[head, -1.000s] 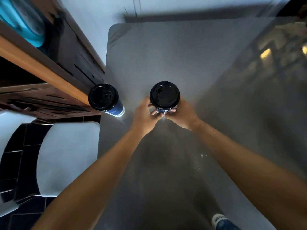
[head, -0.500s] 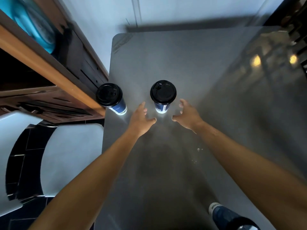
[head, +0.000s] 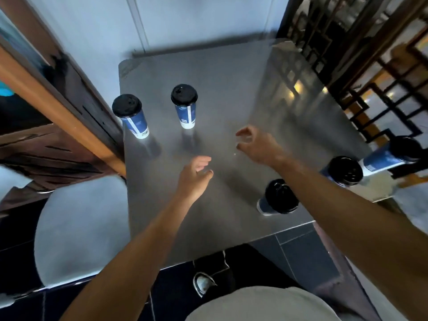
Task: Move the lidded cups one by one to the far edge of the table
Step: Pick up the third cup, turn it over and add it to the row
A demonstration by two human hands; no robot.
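1. Lidded cups: two stand upright at far left, one (head: pixel 129 115) at the table (head: pixel 231 84) edge, one (head: pixel 184 105) beside it; three wait near right, the nearest (head: pixel 279 198) partly behind the right forearm.
2. Left hand (head: pixel 194 178) and right hand (head: pixel 257 144): fingers spread, holding nothing, hovering mid-table.
3. Handling, judged: tall, narrow, top-heavy paper cups; likely tip easily. Grip the blue sleeve mid-height, not the black lid.

Both forearms are bare, no sleeves, watch or rings that I can make out. A pale grey shirt (head: pixel 261 304) covers the torso, and one light-toed shoe (head: pixel 203 283) shows below.
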